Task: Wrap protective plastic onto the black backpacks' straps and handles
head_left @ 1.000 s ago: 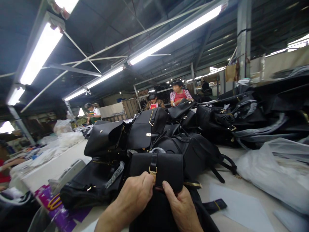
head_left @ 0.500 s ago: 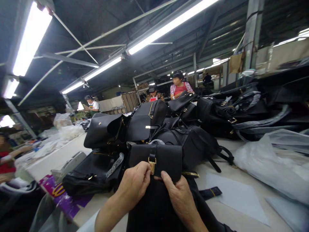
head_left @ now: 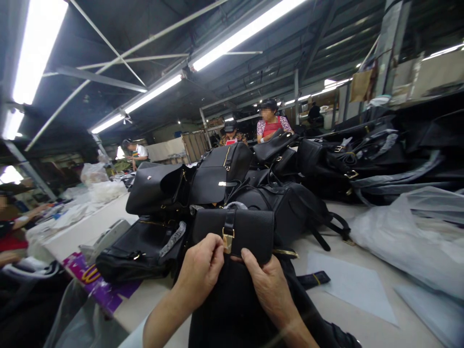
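Observation:
A black leather bag (head_left: 250,229) with a flap and a gold clasp (head_left: 228,240) stands in front of me on the table edge. My left hand (head_left: 201,270) is closed, its fingertips pinching at the gold clasp on the flap's strap. My right hand (head_left: 266,287) grips the lower edge of the flap just right of the clasp, thumb on top. The bag's dark body (head_left: 235,314) runs down toward me between my forearms.
A heap of black bags (head_left: 217,183) fills the table behind, with more (head_left: 362,159) at the right. Clear plastic wrapping (head_left: 409,237) and white paper sheets (head_left: 348,285) lie at right. A purple box (head_left: 97,285) sits left. Other people (head_left: 270,126) work farther back.
The view has tilted and shifted slightly; my hands and the bag sit a little higher in the picture. My left fingers have closed in tighter on the clasp.

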Motion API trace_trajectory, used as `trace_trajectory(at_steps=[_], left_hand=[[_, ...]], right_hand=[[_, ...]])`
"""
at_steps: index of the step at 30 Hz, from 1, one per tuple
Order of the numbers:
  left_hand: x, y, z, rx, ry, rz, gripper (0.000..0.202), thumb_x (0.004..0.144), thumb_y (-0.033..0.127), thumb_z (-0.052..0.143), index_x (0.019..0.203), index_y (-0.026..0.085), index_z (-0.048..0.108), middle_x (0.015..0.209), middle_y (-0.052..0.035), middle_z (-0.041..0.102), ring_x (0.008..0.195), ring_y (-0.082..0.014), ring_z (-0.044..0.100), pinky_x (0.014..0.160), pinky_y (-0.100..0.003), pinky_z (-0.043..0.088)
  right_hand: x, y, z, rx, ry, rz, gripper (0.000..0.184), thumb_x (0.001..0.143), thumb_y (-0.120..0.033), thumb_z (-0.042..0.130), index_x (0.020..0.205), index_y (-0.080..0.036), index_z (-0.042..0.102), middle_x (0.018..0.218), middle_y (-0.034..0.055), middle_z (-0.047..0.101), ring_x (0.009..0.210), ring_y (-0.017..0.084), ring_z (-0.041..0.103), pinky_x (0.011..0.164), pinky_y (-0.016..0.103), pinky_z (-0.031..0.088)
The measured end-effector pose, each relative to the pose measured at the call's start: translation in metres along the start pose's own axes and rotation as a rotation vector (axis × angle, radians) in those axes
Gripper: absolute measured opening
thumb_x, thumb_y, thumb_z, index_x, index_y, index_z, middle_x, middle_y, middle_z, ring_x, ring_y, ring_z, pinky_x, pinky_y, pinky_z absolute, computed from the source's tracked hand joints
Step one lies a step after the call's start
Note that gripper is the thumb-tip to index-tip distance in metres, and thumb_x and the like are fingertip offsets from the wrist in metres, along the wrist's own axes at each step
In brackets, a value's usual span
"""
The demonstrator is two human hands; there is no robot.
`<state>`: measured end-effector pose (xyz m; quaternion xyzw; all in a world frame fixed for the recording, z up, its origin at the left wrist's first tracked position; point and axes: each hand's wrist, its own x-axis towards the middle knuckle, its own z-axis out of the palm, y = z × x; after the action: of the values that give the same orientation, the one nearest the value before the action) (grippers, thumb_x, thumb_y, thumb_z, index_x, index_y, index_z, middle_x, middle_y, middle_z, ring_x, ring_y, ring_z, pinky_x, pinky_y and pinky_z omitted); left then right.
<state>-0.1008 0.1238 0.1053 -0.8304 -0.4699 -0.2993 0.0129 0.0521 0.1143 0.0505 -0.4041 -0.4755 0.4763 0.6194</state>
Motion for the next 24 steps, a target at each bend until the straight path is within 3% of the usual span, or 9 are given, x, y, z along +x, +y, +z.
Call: trace_trajectory(at_steps=[18,24], left_hand=[[-0.01,0.009,0.006,-0.101,0.112,-0.079,0.019,0.094,0.022,0.04,0.079,0.022,0.052,0.067,0.0023,0.06,0.059,-0.0129,0.059,0.058,-0.022,0.044],[-0.008,0.016,0.012,0.12,0.121,-0.085,0.017,0.09,0.032,0.054,0.076,0.023,0.049,0.061,0.0046,0.053,0.052,-0.0141,0.055,0.051,-0.025,0.038]], right_hand=[[0.001,0.003,0.0,-0.009,0.031,-0.004,0.051,0.081,-0.059,0.058,0.091,-0.013,0.079,0.091,0.0148,0.079,0.092,0.034,0.073,0.089,0.042,0.055],[0.001,0.003,-0.002,-0.081,0.067,0.002,0.052,0.08,-0.062,0.056,0.083,-0.015,0.078,0.088,0.0136,0.079,0.093,0.035,0.071,0.085,0.04,0.055]])
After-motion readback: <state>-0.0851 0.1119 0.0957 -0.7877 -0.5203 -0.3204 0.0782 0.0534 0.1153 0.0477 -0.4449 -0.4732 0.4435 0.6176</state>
